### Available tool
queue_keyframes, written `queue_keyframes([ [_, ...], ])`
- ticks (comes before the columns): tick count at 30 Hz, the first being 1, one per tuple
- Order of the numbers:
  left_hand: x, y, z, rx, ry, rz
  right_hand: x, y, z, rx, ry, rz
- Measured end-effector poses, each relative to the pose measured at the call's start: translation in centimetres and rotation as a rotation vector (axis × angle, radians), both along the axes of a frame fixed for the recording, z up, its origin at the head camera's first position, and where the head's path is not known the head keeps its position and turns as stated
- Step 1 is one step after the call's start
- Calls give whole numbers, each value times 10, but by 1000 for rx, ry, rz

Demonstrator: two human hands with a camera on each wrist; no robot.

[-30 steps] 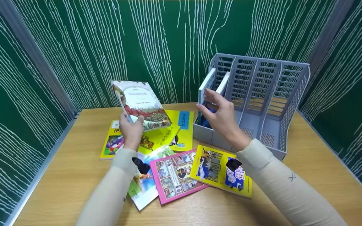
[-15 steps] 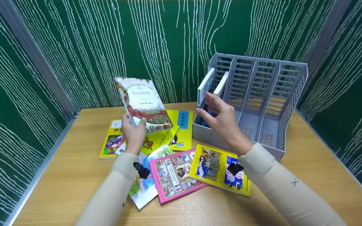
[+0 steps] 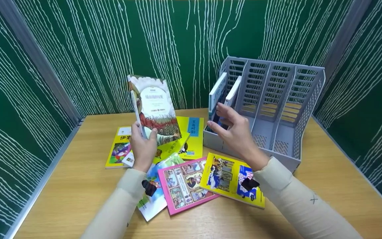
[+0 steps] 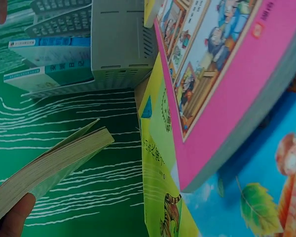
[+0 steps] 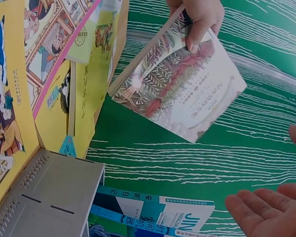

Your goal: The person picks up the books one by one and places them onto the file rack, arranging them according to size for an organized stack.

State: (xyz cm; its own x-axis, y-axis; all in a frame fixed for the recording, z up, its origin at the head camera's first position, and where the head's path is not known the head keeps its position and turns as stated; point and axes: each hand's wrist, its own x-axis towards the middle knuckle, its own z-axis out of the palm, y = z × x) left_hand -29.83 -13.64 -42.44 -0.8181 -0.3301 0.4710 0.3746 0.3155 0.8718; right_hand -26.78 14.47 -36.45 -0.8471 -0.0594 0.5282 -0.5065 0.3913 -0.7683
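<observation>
My left hand [image 3: 143, 146] grips a paperback book [image 3: 158, 106] by its lower left corner, thumb on the cover. This cover is white with a red and brown plant pattern, seen also in the right wrist view [image 5: 187, 94]. The book is raised above the table and tilted upright. My right hand [image 3: 239, 132] is in front of the grey file rack [image 3: 285, 116], fingers loosely bent and holding nothing. Its fingertips are near two thin books standing in the leftmost compartment, a left one [image 3: 217, 91] and a right one [image 3: 233, 89].
On the wooden table [image 3: 65, 199] lie several overlapping books: a pink-bordered one [image 3: 184, 186], a yellow one [image 3: 234, 181] in front of the rack, and more yellow ones [image 3: 196, 142] beneath the raised book. Green walls [image 3: 177, 49] with white lines enclose the table.
The held book has risen, moved slightly right and become more upright in my left hand. My right hand has dropped a little below the left rack book's upper part.
</observation>
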Motion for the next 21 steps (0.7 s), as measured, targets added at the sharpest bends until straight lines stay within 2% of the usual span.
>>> queue_keyframes([
  [10,13,8,-5,-190,141,19,5,-6,-9,-35,-23,20],
  [15,18,12,-8,-289,167,21,6,-10,-10,-52,-61,36],
  [21,22,14,-11,-365,194,6,6,-16,-8,-70,-92,67],
])
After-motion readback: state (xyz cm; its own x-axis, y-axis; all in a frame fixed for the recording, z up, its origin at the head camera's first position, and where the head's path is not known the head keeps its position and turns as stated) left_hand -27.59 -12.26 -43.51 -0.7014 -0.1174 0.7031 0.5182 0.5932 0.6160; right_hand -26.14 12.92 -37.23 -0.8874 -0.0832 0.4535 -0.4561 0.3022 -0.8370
